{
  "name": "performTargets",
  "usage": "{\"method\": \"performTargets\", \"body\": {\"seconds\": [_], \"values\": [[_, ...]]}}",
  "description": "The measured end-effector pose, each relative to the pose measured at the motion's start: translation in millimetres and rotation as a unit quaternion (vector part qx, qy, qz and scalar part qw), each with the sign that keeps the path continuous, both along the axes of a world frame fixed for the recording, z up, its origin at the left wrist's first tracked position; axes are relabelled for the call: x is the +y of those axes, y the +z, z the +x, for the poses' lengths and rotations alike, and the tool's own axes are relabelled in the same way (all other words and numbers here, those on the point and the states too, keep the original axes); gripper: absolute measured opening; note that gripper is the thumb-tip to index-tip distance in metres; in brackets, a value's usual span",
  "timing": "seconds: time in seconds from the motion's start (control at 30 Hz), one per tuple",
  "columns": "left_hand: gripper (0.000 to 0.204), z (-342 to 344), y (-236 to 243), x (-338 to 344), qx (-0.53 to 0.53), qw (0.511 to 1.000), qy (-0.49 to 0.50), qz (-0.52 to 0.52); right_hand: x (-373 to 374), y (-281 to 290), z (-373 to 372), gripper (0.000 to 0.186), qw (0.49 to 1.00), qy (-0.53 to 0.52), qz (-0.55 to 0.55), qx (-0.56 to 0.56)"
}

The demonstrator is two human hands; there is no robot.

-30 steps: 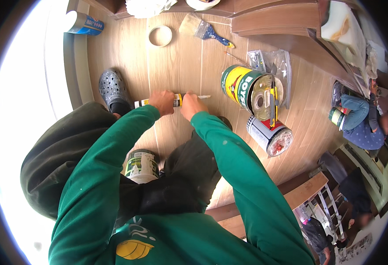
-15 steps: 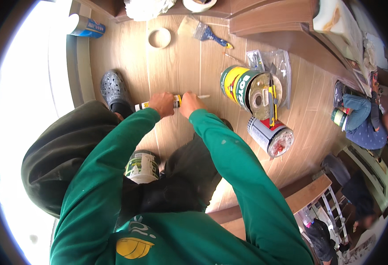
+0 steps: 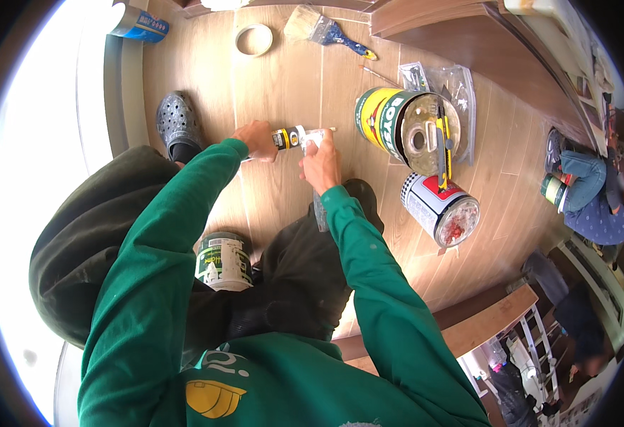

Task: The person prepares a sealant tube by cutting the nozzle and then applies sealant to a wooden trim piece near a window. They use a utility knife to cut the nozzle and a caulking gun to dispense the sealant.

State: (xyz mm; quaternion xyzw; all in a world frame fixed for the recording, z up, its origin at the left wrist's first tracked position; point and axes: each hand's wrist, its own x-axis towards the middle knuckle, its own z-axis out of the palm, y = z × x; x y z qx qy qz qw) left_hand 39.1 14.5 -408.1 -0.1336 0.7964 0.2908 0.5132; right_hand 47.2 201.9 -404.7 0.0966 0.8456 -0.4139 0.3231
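Observation:
A slim sealant tube (image 3: 288, 137) with a yellow and black label lies across in front of me, low over the wooden floor. My left hand (image 3: 256, 141) is wrapped round its left part, and one end shows just below that hand. At the nozzle end, my right hand (image 3: 320, 165) has its fingers bent and pressed on the white part of the tube. A thin pale tip sticks out beyond those fingers. Partly hidden under my right wrist is a grey object (image 3: 320, 215) whose kind I cannot make out.
To the right, a yellow and green paint can (image 3: 381, 117) lies beside a white and red can (image 3: 423, 201). A yellow utility knife (image 3: 445, 153) rests across them. Farther off are masking tape (image 3: 253, 40) and a paintbrush (image 3: 337, 37). Another person (image 3: 596, 203) sits at far right.
Both hands and the tube have moved slightly farther away. My right hand has turned and shifted along to the nozzle end, uncovering more of the label.

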Motion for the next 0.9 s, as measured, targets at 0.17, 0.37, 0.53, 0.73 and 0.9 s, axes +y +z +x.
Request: {"method": "performTargets", "body": {"seconds": [0.17,0.37,0.53,0.73,0.9], "values": [[0.033,5.1,-9.5,1.6,0.014,1.000,-0.002,-0.014,-5.3,-0.7,0.0,0.019,0.997,0.056,0.028,0.043],[0.032,5.3,-8.4,-0.7,0.006,1.000,-0.003,-0.013,-17.2,23.2,0.7,0.021,0.978,0.142,0.128,0.083],[0.031,6.1,-5.0,1.6,0.007,1.000,-0.005,-0.010,-26.9,34.1,1.3,0.028,0.972,0.165,0.158,0.054],[0.033,1.6,-10.0,-1.4,0.032,0.999,-0.036,-0.014,-38.1,35.0,-11.9,0.035,0.969,0.179,0.170,0.025],[0.033,-0.8,-9.0,-3.4,0.050,0.996,-0.067,-0.017,-41.7,32.4,-17.1,0.042,0.963,0.198,0.181,0.017]]}}
